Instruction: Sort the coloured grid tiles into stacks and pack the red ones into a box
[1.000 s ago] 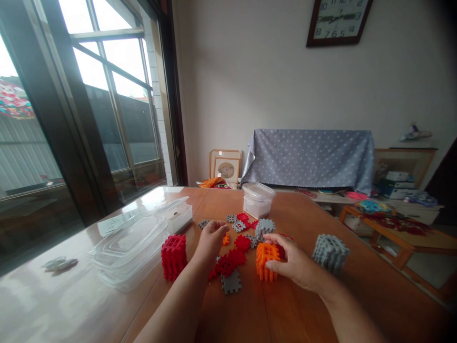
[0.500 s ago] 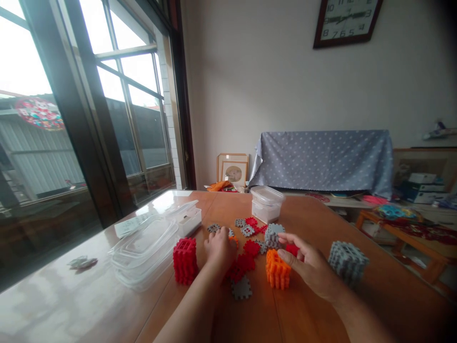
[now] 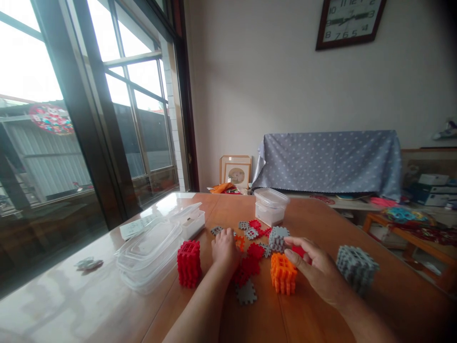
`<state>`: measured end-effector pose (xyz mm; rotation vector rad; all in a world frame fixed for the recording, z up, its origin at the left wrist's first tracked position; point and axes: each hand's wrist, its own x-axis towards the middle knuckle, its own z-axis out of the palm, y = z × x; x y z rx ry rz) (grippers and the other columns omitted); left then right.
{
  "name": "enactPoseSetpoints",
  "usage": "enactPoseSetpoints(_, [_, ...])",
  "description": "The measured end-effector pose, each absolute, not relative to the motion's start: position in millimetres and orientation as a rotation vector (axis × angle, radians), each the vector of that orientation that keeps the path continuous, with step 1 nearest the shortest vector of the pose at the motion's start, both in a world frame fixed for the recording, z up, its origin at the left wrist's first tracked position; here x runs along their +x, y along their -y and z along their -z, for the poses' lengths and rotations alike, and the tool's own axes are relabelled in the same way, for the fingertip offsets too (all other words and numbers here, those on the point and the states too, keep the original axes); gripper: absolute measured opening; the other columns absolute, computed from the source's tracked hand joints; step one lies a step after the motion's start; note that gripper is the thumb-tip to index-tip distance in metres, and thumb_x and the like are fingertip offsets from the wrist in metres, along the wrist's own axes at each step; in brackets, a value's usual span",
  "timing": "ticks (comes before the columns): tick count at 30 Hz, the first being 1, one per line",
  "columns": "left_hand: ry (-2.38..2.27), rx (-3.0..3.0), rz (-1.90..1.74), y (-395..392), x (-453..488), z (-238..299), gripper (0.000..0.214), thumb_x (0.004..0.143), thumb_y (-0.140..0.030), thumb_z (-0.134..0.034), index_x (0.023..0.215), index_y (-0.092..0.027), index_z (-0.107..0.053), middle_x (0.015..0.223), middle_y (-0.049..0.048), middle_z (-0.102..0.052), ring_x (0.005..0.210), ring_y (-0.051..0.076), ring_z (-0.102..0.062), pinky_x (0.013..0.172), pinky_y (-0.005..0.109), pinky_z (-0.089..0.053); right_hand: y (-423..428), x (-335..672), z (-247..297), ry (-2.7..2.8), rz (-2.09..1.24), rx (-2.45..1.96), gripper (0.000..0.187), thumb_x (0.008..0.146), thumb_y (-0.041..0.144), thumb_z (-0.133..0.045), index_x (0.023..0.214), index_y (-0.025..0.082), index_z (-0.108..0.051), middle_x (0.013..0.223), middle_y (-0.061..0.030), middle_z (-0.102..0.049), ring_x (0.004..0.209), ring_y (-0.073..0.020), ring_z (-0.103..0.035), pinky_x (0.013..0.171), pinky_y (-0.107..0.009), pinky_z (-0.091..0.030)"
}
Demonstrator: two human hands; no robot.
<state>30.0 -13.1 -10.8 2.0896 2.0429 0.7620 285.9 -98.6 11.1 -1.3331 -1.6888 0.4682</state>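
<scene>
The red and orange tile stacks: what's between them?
In the head view, from the red tile stack to the orange tile stack: the left hand, then loose red tiles, plus a grey tile nearer the camera.

Head view, forward across the table (image 3: 264, 317)

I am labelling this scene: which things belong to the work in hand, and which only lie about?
Work in hand, probably: red stack, orange stack, grey stacks, loose toothed pieces.
Lying about, probably: plastic containers, paper, framed pictures, spotted cloth.

l hand (image 3: 225, 250) is palm-down w/ fingers bent, r hand (image 3: 311, 261) turned inward, thumb & index apart.
</scene>
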Motion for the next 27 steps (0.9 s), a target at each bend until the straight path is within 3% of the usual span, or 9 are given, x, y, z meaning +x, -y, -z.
enactPoseSetpoints(5, [-1.882,2.084,-0.947,10.6,32.6,8.6,0.026,0.083,-0.012,-0.052,0.104,-0.023,-0.064,0.113,0.0099,-0.067,0.103,0.023,-0.062,0.089,0.031,-0.043,94.0,292.4,-6.4,1.543,-0.522,-1.295,0.047,0.091,0.059,-0.059,0.121,0.024,-0.068,0.120,-0.0095,-0.071,0.104,-0.0279,-0.066,0.085,-0.038,-0.054])
enactPoseSetpoints(10, [-1.272,1.585,-1.374,22.1,44.7,-6.0,0.019,0.080,-0.022,-0.061,0.098,-0.018,-0.066,0.092,0.0055,-0.069,0.083,0.018,-0.062,0.076,0.028,-0.046,99.6,293.4,-13.5,1.513,-0.440,-1.289,0.050,0.090,0.057,-0.060,0.129,0.026,-0.063,0.126,-0.0092,-0.069,0.091,-0.0235,-0.066,0.083,-0.039,-0.055])
enactPoseSetpoints(12, [-0.983,1.372,-1.321,33.4,51.7,-14.0,0.026,0.075,-0.025,-0.069,0.100,-0.017,-0.067,0.090,0.0034,-0.068,0.076,0.015,-0.060,0.072,0.026,-0.046,106.0,289.2,-19.8,1.595,-0.344,-1.290,0.052,0.089,0.053,-0.063,0.135,0.029,-0.058,0.133,-0.0084,-0.064,0.090,-0.0223,-0.065,0.086,-0.040,-0.055])
enactPoseSetpoints(18, [-0.661,1.174,-1.080,62.8,67.6,-22.7,0.025,0.076,-0.027,-0.073,0.098,-0.018,-0.066,0.080,-0.0002,-0.063,0.064,0.009,-0.056,0.059,0.020,-0.042,118.6,277.6,-30.1,1.853,-0.243,-1.167,0.066,0.085,0.034,-0.069,0.147,0.033,-0.047,0.149,-0.0060,-0.050,0.135,-0.0282,-0.048,0.114,-0.045,-0.042])
enactPoseSetpoints(27, [-0.694,1.139,-0.948,69.7,70.5,-24.3,0.028,0.074,-0.034,-0.077,0.094,-0.018,-0.066,0.073,-0.0018,-0.058,0.058,0.008,-0.052,0.053,0.020,-0.037,117.7,279.3,-30.9,1.929,-0.313,-1.170,0.057,0.083,0.026,-0.068,0.139,0.032,-0.058,0.138,-0.0055,-0.059,0.128,-0.0263,-0.055,0.110,-0.041,-0.046])
